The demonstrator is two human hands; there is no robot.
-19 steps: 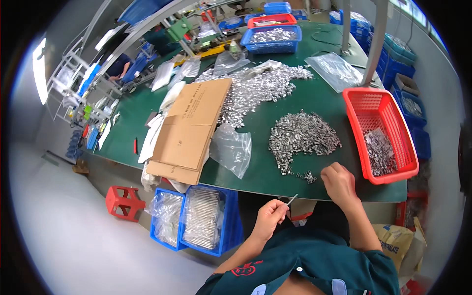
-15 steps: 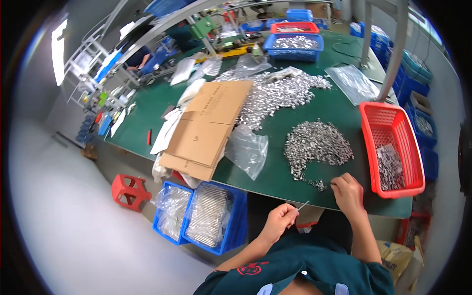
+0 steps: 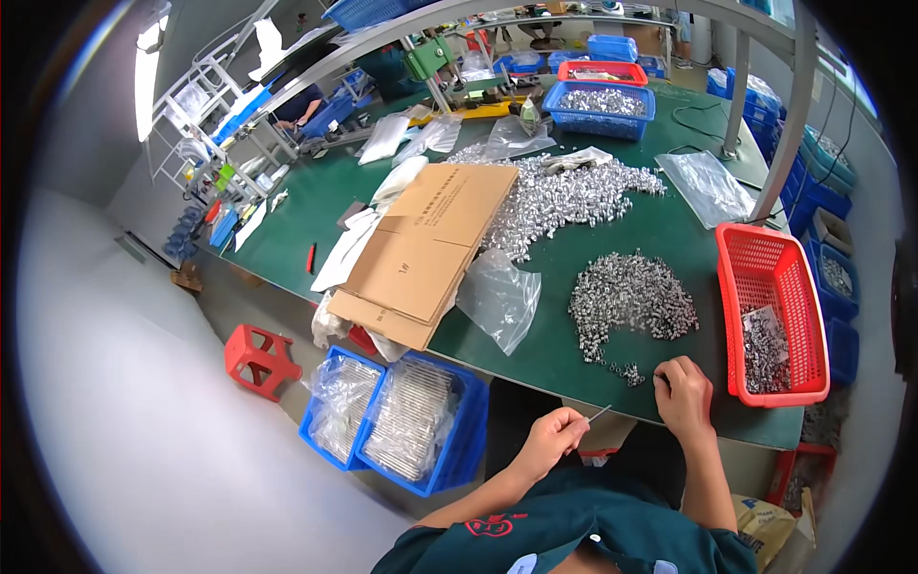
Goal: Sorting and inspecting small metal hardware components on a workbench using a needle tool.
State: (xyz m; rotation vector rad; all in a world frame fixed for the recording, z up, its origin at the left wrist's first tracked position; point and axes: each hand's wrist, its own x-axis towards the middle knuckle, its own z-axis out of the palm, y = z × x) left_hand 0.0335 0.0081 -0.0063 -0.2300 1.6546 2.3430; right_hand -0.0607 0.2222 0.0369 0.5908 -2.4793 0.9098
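My left hand is at the table's near edge, its fingers closed on a thin metal rod that points up and to the right. My right hand rests at the tabletop with fingers curled together; whatever is between them, if anything, is hidden. Just left of its fingertips is a small cluster of little metal parts. This cluster trails off a larger heap of small dark-silver parts. Farther back spreads a bigger, brighter pile of silver pieces.
A red basket with metal parts stands right of my right hand. Flattened cardboard and a clear bag lie left on the green table. Below are blue crates of rods and a red stool.
The whole view has shifted, so the table and its contents appear lower and slightly to the right. Both hands keep nearly the same pose, the left still holding the rod.
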